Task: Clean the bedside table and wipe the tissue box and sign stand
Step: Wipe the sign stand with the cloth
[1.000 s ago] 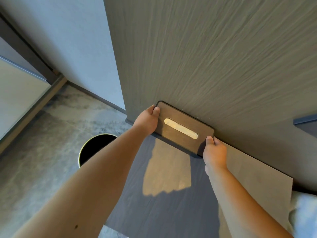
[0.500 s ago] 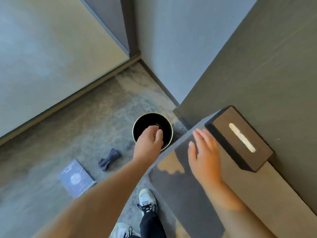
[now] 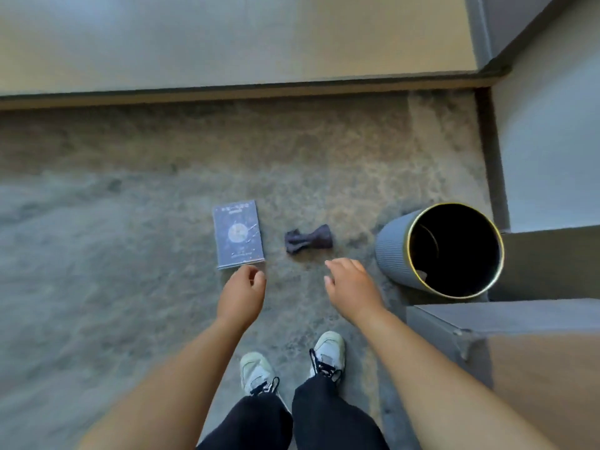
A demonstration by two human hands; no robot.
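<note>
A person stands on a mottled carpet with both bare hands reaching down toward items on the floor. The left hand, fingers loosely curled and gripping nothing, hovers just short of the near edge of a flat blue card, apparently the sign stand. The right hand, fingers spread and empty, points toward a crumpled dark cloth lying between the card and a ribbed grey bin with a gold rim. A corner of the bedside table shows at lower right; the tissue box is out of view. The step in hand looks like picking up the cloth and the sign; it would go best by pinching the cloth at its bunched middle with the right hand, then lifting the card by its near edge so it does not slide on the pile. 2 pale shoes stand below.
</note>
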